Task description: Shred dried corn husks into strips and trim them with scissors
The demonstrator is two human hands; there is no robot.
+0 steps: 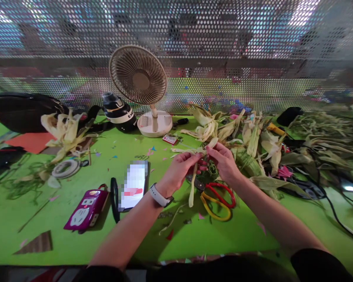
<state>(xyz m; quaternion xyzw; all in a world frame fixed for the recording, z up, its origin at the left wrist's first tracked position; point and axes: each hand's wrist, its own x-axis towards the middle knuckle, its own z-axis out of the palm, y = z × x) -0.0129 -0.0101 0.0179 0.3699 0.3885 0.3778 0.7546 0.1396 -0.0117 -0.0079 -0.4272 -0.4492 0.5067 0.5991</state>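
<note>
My left hand (182,167) and my right hand (223,159) meet over the middle of the table, fingers pinched together. Between them is a pale corn husk strip (192,188), one end hanging down below my left fingers. A husk piece also shows at my right fingertips; whether it is the same strip I cannot tell. Just under the hands lie scissors (217,200) with one red and one yellow handle loop, their blades partly hidden. Behind and right of my right hand spreads a heap of dry corn husks (251,137).
A white fan (154,124) and a black bottle (119,113) stand at the back before a perforated metal screen (200,47). Left of my wrist lie a phone (134,186) and a purple power socket block (87,209). A tape roll (66,168) sits near another husk bunch (65,133). Cables run at right.
</note>
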